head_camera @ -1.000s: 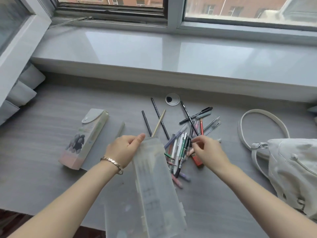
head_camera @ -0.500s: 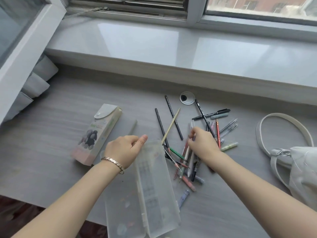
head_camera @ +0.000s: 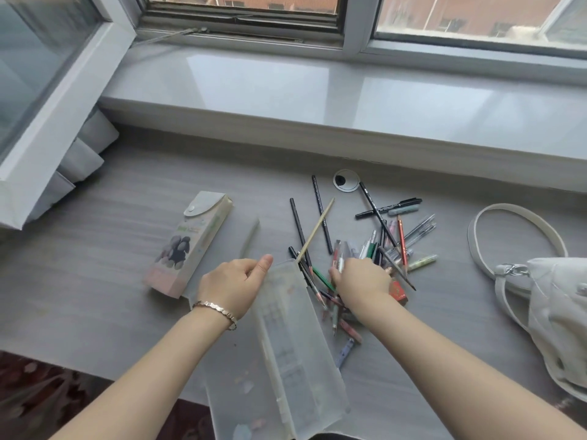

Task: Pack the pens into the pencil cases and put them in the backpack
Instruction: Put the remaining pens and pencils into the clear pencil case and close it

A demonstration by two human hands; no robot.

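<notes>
A person's left hand (head_camera: 233,285), a gold bracelet (head_camera: 216,309) at the wrist, grips the far edge of an open translucent plastic pencil case (head_camera: 295,360) on a grey wood-grain desk (head_camera: 95,281), thumb along the rim and fingers curled. The right hand (head_camera: 362,282) reaches down into a loose pile of coloured pens (head_camera: 386,246) just right of the case, fingers closed around a silver-white pen (head_camera: 340,263). A white fabric backpack (head_camera: 556,306) lies well to the right.
</notes>
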